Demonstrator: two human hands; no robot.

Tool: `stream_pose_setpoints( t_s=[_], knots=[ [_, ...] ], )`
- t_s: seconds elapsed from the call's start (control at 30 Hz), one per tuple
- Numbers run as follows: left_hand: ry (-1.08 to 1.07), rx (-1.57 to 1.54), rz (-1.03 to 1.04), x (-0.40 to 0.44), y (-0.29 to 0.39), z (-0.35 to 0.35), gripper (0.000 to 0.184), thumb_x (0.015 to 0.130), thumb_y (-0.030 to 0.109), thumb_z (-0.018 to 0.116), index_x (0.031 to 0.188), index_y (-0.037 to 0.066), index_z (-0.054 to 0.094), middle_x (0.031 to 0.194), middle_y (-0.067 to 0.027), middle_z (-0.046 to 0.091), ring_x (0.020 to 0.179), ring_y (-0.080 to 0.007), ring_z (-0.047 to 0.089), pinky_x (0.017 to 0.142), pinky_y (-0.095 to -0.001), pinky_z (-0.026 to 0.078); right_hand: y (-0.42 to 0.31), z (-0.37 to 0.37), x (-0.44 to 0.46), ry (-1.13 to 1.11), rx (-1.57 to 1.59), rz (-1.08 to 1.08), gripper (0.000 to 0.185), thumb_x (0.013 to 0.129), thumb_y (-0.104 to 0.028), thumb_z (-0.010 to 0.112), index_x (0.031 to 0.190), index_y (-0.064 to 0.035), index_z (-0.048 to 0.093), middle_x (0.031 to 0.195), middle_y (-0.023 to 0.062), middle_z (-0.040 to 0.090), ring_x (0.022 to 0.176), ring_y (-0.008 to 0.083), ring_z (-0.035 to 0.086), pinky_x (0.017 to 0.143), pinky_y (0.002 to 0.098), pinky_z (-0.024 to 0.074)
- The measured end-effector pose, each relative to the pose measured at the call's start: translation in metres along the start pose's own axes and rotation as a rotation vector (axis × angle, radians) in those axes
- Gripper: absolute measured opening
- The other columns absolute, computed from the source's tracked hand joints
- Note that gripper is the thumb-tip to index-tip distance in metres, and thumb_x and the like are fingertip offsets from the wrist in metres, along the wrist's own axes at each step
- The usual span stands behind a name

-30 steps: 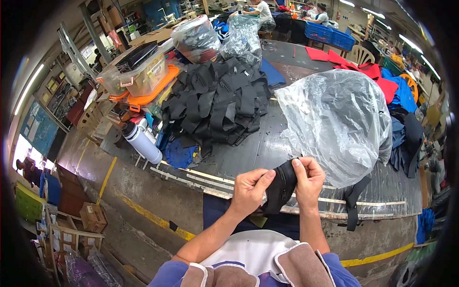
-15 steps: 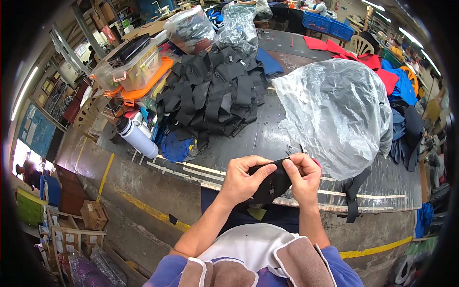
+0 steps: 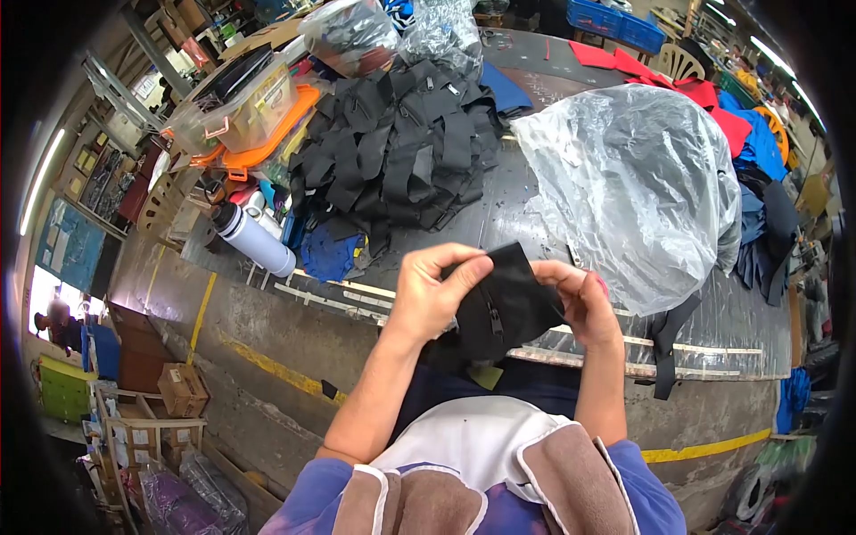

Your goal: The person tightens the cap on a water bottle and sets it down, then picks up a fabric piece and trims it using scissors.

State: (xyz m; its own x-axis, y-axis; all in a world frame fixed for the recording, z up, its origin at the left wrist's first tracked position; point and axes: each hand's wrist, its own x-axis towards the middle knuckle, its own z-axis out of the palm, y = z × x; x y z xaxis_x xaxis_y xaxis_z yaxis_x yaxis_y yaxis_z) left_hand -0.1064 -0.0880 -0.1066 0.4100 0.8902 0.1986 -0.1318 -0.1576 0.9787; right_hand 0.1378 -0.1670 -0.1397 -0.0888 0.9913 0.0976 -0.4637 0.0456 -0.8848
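My left hand (image 3: 426, 292) pinches the upper left edge of a black fabric piece (image 3: 533, 299) between thumb and fingers. A zipper with a dark pull (image 3: 495, 319) runs down the piece, which hangs tilted over the table's front edge. My right hand (image 3: 586, 305) is curled at the right edge of the fabric. In it seems to be a small pair of thread snips (image 3: 575, 257), with a metal tip past the fingers and a red part beside them; the palm hides the rest. Beyond my hands lies a big pile of similar black zippered pieces (image 3: 401, 152).
A clear plastic bag (image 3: 633, 196) covers the table's right side, with a black strip (image 3: 664, 352) hanging off the edge. At left stand a bottle (image 3: 254, 241) and clear bins with orange lids (image 3: 254, 111). Red fabric (image 3: 687, 89) and blue fabric (image 3: 758, 152) lie far right.
My right hand has let go of the fabric's top edge and moved right and slightly down. The fabric is now spread flatter, its zipper facing up. My left hand has risen slightly.
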Motion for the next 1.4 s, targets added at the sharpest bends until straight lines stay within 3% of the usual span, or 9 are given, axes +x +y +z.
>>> stream_pose_setpoints(
  t_s=[0.17,0.3,0.43,0.57,0.67,0.8,1.1,1.2,1.4],
  knots=[
    [0.114,-0.184,0.031,0.018,-0.01,-0.012,0.014,0.099,0.01,0.082,0.106,-0.002,0.082,0.094,-0.0016,0.079,0.086,-0.0063,0.068,0.079,-0.0229,0.054,0.038,-0.009,-0.007,-0.433,0.232,0.057,0.078,0.094,-0.054,0.083,0.142,0.0037,0.064,0.135,0.0157,0.073,0.118,0.0244,0.072,0.098,0.0392,0.0576],
    [0.22,-0.28,0.028,0.025,-0.022,-0.02,0.016,0.1,0.012,0.082,0.107,-0.002,0.081,0.096,-0.001,0.079,0.086,-0.0059,0.068,0.08,-0.0223,0.053,0.05,0.046,-0.016,0.101,0.579,0.165,0.075,0.092,-0.045,0.088,0.145,0.0014,0.063,0.14,0.0152,0.071,0.124,0.0233,0.07,0.101,0.0413,0.0573],
    [0.235,-0.266,0.05,0.025,-0.014,-0.017,0.016,0.101,0.013,0.082,0.107,-0.002,0.081,0.096,-0.0009,0.079,0.086,-0.0059,0.067,0.08,-0.0222,0.053,0.066,0.038,-0.001,0.162,0.091,0.029,0.071,0.088,-0.031,0.093,0.145,-0.0015,0.064,0.136,0.0121,0.072,0.123,0.0219,0.07,0.102,0.0417,0.057],
    [0.246,-0.272,0.069,0.027,-0.011,-0.016,0.016,0.1,0.013,0.082,0.107,-0.002,0.081,0.096,-0.001,0.078,0.086,-0.0053,0.066,0.08,-0.0215,0.052,0.052,0.038,0.002,0.126,-0.199,0.242,0.064,0.088,-0.015,0.091,0.144,-0.0008,0.064,0.133,0.0095,0.073,0.123,0.0191,0.068,0.104,0.0392,0.0553],
    [0.263,-0.204,0.08,0.026,-0.012,-0.013,0.015,0.101,0.012,0.081,0.106,-0.002,0.081,0.096,-0.0007,0.078,0.086,-0.0052,0.065,0.081,-0.0217,0.051,0.053,0.051,-0.001,0.049,-0.498,-0.134,0.059,0.087,-0.01,0.09,0.14,0.0021,0.065,0.13,0.009,0.073,0.121,0.017,0.066,0.105,0.0365,0.0538],
    [0.247,-0.117,0.123,0.024,-0.013,-0.013,0.014,0.101,0.011,0.08,0.105,-0.003,0.08,0.094,-0.0001,0.077,0.086,-0.0051,0.065,0.081,-0.0221,0.051,0.044,0.069,-0.008,0.169,-0.677,-0.154,0.047,0.086,-0.013,0.092,0.125,0.003,0.07,0.115,0.0055,0.076,0.1,0.0157,0.069,0.088,0.0333,0.0579],
    [0.101,0.006,0.073,0.016,0.014,-0.027,0.012,0.101,0.01,0.079,0.104,-0.002,0.08,0.092,0.002,0.075,0.082,-0.0035,0.062,0.076,-0.0221,0.049,0.052,0.052,-0.007,0.121,-0.516,-0.209,0.049,0.085,-0.007,0.091,0.129,0.0024,0.069,0.105,0.0034,0.076,0.096,0.0141,0.07,0.086,0.0314,0.0585],
    [0.02,0.207,0.081,0.016,0.029,-0.03,0.012,0.102,0.01,0.078,0.108,-0.001,0.079,0.095,0.0013,0.075,0.083,-0.0033,0.063,0.077,-0.0205,0.05,0.038,0.057,-0.016,0.125,-0.435,0.073,0.064,0.083,-0.004,0.091,0.141,0.0028,0.066,0.13,0.0081,0.073,0.118,0.017,0.067,0.105,0.0344,0.0542],
    [0.177,0.039,0.106,0.019,0.012,-0.017,0.012,0.102,0.011,0.078,0.102,-0.001,0.078,0.085,0.005,0.072,0.075,-0.0013,0.056,0.07,-0.0211,0.046,0.044,0.058,-0.01,0.068,-0.484,0.006,0.065,0.082,-0.007,0.093,0.14,0.0027,0.066,0.13,0.0097,0.073,0.119,0.0181,0.066,0.106,0.0357,0.053]
  ],
)
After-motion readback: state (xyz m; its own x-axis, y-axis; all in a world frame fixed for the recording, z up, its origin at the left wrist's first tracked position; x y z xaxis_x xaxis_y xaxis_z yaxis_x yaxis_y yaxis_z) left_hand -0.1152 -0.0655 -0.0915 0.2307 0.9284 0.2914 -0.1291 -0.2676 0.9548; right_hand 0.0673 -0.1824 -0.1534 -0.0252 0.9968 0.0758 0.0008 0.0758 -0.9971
